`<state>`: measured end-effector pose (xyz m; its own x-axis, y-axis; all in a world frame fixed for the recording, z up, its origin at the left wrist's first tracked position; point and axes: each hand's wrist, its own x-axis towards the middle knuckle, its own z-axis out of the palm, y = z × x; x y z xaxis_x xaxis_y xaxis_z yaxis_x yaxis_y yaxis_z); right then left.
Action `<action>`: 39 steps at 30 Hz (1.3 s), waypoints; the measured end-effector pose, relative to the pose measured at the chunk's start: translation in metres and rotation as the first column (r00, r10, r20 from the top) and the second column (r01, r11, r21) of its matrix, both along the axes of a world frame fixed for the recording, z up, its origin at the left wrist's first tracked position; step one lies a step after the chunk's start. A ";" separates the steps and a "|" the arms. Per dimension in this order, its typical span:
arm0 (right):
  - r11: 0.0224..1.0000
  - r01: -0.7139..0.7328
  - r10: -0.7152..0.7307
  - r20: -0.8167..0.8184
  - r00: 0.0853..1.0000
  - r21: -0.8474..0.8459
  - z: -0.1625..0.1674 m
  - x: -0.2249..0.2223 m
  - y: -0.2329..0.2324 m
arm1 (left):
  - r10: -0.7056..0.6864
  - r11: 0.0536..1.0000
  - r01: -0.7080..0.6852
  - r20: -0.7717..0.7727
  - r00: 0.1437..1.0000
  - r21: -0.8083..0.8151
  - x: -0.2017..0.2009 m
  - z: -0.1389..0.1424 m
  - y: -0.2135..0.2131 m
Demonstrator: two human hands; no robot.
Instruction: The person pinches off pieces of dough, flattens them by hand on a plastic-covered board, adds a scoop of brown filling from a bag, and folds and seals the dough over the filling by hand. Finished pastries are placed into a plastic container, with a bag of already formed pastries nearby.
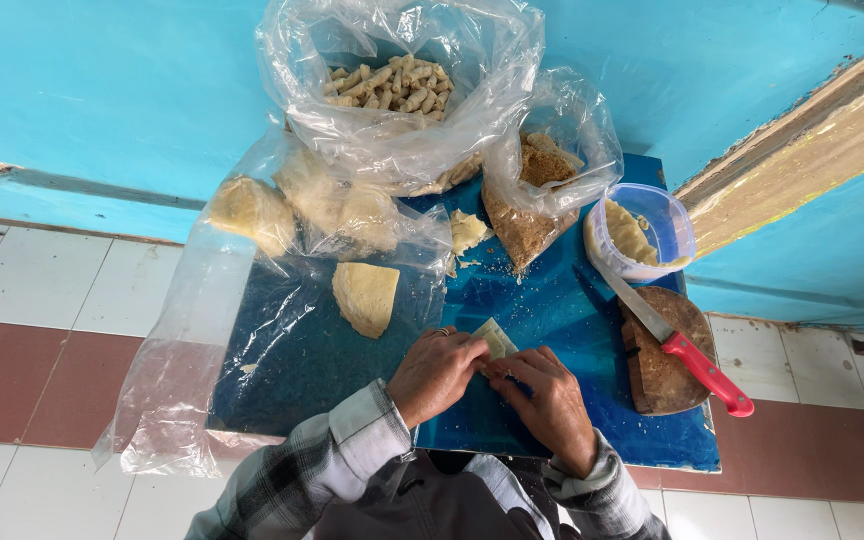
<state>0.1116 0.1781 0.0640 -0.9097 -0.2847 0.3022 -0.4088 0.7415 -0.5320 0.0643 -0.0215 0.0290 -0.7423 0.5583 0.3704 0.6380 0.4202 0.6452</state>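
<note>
My left hand point(435, 373) and my right hand point(547, 400) meet over a small pale sheet of dough point(495, 338) on the blue board point(552, 300). Both hands pinch and fold the sheet between their fingers. A ring sits on a finger of the left hand. A cut wedge of pale dough point(365, 296) lies on clear plastic just beyond the left hand.
A clear bag of rolled dough sticks point(389, 87) stands at the back. More dough lumps point(252, 213) sit under plastic on the left. A bag of brown crumbs point(529, 195), a plastic tub point(642, 232) and a red-handled knife point(687, 350) on a round wooden block point(662, 375) are at right.
</note>
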 end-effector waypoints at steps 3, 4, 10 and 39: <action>1.000 0.011 -0.011 -0.009 1.000 0.019 -0.004 -0.005 0.001 | 0.000 0.999 -0.001 0.030 1.000 0.035 0.000 -0.001 0.000; 0.999 0.014 -0.014 -0.004 1.000 0.052 -0.005 -0.009 0.001 | 0.002 0.999 -0.004 0.044 0.999 0.044 0.000 -0.002 0.001; 0.998 -0.026 0.019 0.115 0.993 0.055 -0.005 -0.029 0.007 | 0.011 0.999 -0.013 0.055 0.998 0.041 -0.002 -0.007 0.002; 0.989 0.140 -0.127 0.202 0.971 -0.048 0.001 -0.026 -0.002 | 0.031 0.999 -0.030 0.121 0.992 -0.013 -0.011 -0.004 0.007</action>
<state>0.0855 0.1766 0.0653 -0.9817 -0.1432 0.1259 -0.1906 0.7458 -0.6383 0.0532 -0.0143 0.0247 -0.7980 0.5385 0.2706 0.5424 0.4460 0.7119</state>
